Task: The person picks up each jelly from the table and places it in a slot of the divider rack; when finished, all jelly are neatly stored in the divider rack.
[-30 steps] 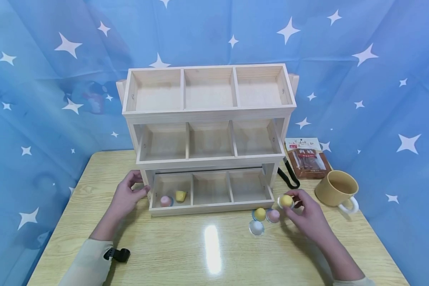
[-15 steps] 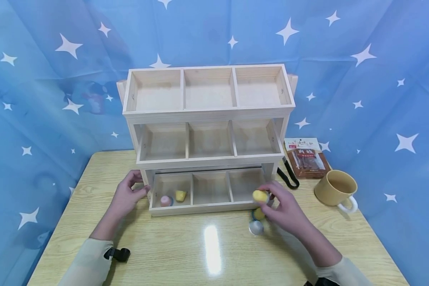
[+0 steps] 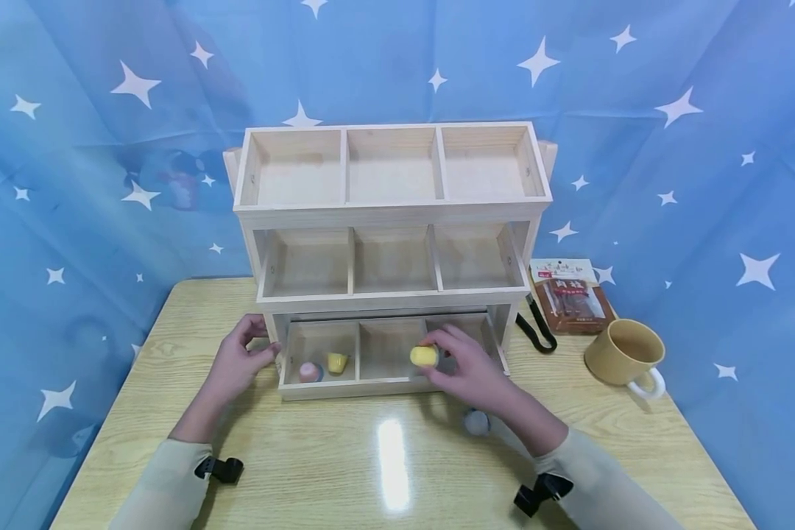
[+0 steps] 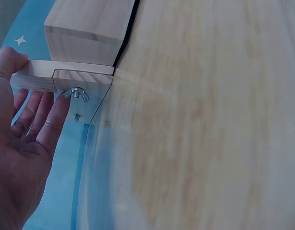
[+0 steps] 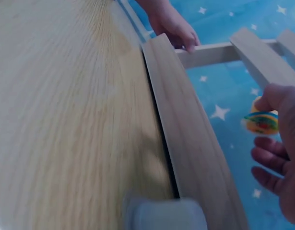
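My right hand (image 3: 469,368) pinches a small yellow jelly cup (image 3: 425,356) above the bottom tray of a pale wooden three-tier rack (image 3: 392,298), near its middle and right compartments. The right wrist view shows the cup's colourful lid (image 5: 261,123). My left hand (image 3: 237,358) holds the rack's lower left upright; in the left wrist view, thumb and fingers lie on either side of the wood, beside a wing nut (image 4: 76,93). A pink jelly cup (image 3: 309,372) and another yellow one (image 3: 337,362) lie in the bottom left compartment. A whitish cup (image 3: 476,422) sits on the table beside my right forearm.
At the right stand a tan mug (image 3: 624,352) with a white handle and a brown snack packet (image 3: 573,303). A black strap (image 3: 536,327) lies by the rack's right side. Behind everything hangs a blue star-patterned cloth (image 3: 397,59).
My right hand has carried the yellow jelly cup leftward from the table, over the bottom tray. Its forearm now covers the yellow and pink cups on the table. The left hand keeps its hold.
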Action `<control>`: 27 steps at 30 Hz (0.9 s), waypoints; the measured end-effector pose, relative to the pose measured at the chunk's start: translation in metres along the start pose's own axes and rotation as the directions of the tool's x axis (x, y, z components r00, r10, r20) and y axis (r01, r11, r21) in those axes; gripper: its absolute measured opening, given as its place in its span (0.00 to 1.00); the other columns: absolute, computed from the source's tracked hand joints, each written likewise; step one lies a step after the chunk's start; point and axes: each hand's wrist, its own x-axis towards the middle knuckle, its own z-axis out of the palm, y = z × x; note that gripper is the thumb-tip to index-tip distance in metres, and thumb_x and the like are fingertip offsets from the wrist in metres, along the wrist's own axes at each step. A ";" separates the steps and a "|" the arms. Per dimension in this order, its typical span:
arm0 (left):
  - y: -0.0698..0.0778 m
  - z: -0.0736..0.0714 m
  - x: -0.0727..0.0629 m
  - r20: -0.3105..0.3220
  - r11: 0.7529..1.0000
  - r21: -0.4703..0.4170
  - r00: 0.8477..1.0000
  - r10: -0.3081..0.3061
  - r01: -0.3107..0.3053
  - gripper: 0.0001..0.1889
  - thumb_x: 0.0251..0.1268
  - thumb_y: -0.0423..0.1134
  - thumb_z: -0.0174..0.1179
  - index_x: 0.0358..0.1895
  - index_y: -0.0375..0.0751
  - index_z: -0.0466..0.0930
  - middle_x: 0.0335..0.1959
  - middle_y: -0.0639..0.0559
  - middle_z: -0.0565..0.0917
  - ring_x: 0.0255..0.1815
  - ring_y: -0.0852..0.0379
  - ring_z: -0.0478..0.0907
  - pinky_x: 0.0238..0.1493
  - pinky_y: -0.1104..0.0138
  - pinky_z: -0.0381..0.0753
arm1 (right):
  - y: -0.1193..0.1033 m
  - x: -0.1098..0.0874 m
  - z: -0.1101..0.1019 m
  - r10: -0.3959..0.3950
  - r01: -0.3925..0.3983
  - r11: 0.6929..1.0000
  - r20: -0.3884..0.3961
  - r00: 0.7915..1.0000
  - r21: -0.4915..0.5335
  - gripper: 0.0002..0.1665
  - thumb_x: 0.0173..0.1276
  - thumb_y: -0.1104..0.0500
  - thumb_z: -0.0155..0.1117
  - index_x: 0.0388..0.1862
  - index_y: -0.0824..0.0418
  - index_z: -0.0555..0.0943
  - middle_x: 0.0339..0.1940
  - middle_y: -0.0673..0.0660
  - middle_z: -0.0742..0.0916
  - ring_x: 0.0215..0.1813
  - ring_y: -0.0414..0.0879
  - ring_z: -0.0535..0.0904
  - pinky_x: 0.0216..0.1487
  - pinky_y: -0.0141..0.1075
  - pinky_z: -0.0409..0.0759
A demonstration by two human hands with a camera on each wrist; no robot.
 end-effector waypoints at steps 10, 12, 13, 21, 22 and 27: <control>0.003 0.000 0.000 -0.002 1.000 0.015 1.000 0.001 -0.001 0.23 0.75 0.28 0.68 0.69 0.34 0.75 0.62 0.37 0.83 0.59 0.57 0.80 0.58 0.73 0.86 | -0.005 0.031 0.035 -0.032 0.042 0.995 0.114 0.993 -0.093 0.20 0.72 0.56 0.78 0.61 0.53 0.86 0.51 0.46 0.84 0.48 0.43 0.82 0.48 0.43 0.88; 0.004 0.000 -0.001 -0.002 1.000 0.020 1.000 0.001 -0.001 0.23 0.76 0.28 0.68 0.69 0.34 0.75 0.62 0.37 0.83 0.59 0.57 0.79 0.59 0.74 0.85 | -0.006 0.035 0.041 -0.011 0.027 0.993 0.140 0.990 -0.111 0.21 0.73 0.55 0.78 0.62 0.53 0.86 0.53 0.47 0.85 0.47 0.43 0.82 0.50 0.41 0.87; 0.004 0.000 -0.001 -0.002 1.000 0.020 1.000 0.001 -0.001 0.22 0.76 0.28 0.68 0.69 0.34 0.75 0.62 0.37 0.82 0.59 0.57 0.79 0.59 0.74 0.85 | -0.007 0.037 0.043 -0.002 0.021 0.992 0.151 0.989 -0.124 0.21 0.73 0.54 0.78 0.62 0.52 0.86 0.54 0.47 0.85 0.47 0.44 0.83 0.50 0.42 0.87; 0.006 0.000 -0.002 0.004 1.000 -0.009 1.000 -0.001 0.001 0.22 0.76 0.28 0.68 0.69 0.33 0.75 0.62 0.36 0.82 0.60 0.56 0.79 0.58 0.74 0.85 | -0.010 0.048 0.055 0.032 0.008 0.982 0.210 0.977 -0.189 0.22 0.75 0.51 0.76 0.64 0.55 0.87 0.65 0.59 0.88 0.67 0.60 0.84 0.66 0.56 0.86; 0.006 0.000 -0.002 0.006 1.000 -0.014 1.000 0.000 0.000 0.23 0.76 0.28 0.68 0.69 0.33 0.75 0.62 0.36 0.82 0.60 0.56 0.79 0.58 0.73 0.86 | -0.010 0.049 0.055 0.034 0.008 0.981 0.211 0.977 -0.194 0.22 0.75 0.52 0.76 0.64 0.55 0.87 0.66 0.60 0.88 0.68 0.60 0.84 0.68 0.56 0.86; 0.006 0.001 -0.002 0.000 1.000 -0.024 1.000 0.004 -0.004 0.23 0.75 0.28 0.69 0.69 0.33 0.76 0.62 0.37 0.83 0.59 0.56 0.79 0.58 0.73 0.86 | -0.012 0.052 0.058 0.030 0.016 0.978 0.216 0.976 -0.207 0.22 0.74 0.53 0.77 0.64 0.57 0.87 0.66 0.61 0.87 0.60 0.54 0.87 0.64 0.51 0.88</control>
